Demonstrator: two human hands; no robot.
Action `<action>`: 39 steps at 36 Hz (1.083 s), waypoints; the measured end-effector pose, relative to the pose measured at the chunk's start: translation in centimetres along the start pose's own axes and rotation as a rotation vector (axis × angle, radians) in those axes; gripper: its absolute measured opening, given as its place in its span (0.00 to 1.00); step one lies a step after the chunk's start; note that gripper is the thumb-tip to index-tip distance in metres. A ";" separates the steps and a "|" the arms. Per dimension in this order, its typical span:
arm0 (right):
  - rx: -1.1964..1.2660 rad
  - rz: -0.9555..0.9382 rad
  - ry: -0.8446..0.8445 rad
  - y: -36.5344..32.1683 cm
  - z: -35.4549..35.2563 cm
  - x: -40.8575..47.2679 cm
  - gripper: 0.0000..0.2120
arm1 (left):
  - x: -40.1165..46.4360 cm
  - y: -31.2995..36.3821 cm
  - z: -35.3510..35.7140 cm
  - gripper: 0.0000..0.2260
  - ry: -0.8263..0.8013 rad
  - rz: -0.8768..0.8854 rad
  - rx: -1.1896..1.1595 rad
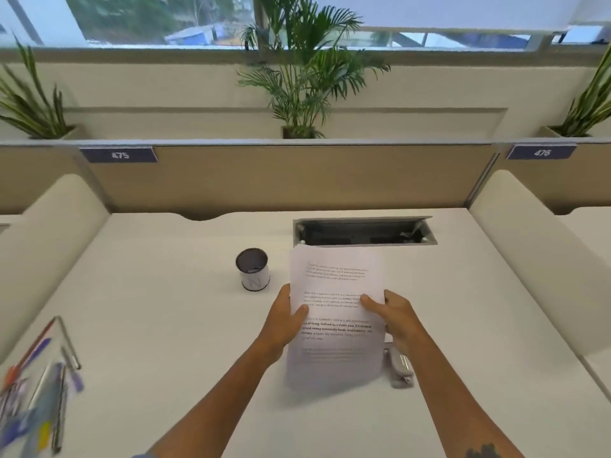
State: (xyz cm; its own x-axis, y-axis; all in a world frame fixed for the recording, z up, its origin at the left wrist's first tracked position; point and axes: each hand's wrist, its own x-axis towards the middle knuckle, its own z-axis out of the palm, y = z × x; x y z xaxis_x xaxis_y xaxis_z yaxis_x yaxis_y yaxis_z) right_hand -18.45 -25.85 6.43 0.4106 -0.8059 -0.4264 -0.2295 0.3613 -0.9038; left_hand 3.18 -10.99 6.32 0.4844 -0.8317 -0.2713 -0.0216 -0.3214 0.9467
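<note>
White printed paper sheets sit between my fingers, above the white desk; left hand and right hand each pinch 1 side edge mid-height. They look light, floppy, slippery.

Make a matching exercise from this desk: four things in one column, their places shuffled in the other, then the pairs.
1. paper sheets
2. stapler
3. cup
4. pens

A. lying at the left edge of the desk
B. on the desk by the wrist of the right hand
C. gripped by the left hand and right hand
D. standing left of the sheets

Pairs: 1-C, 2-B, 3-D, 4-A
</note>
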 end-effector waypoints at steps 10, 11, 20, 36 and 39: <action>-0.122 -0.138 -0.043 -0.6 5.7 -1.8 0.18 | -2.9 -0.8 -4.9 0.18 0.083 0.057 -0.068; -0.134 -0.158 -0.018 -0.6 6.2 -2.1 0.18 | -3.1 -0.8 -5.0 0.18 0.104 0.071 -0.085; -0.054 -0.455 0.210 -0.4 10.4 -6.0 0.13 | -5.0 -1.1 -4.7 0.12 0.321 0.129 -0.329; 0.068 -0.347 0.197 5.2 12.3 -7.8 0.11 | -7.4 -5.1 -4.1 0.10 0.386 0.133 -0.416; 0.059 -0.360 0.178 5.5 12.5 -7.8 0.12 | -7.5 -5.4 -4.2 0.11 0.400 0.157 -0.339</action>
State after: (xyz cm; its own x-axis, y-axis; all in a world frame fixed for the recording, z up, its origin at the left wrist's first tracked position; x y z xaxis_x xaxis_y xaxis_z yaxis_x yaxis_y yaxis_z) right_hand -11.88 -11.76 4.31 0.2950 -0.9526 -0.0741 -0.0455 0.0634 -0.9969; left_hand 3.36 -1.12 4.00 0.7944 -0.5995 -0.0979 0.1306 0.0111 0.9914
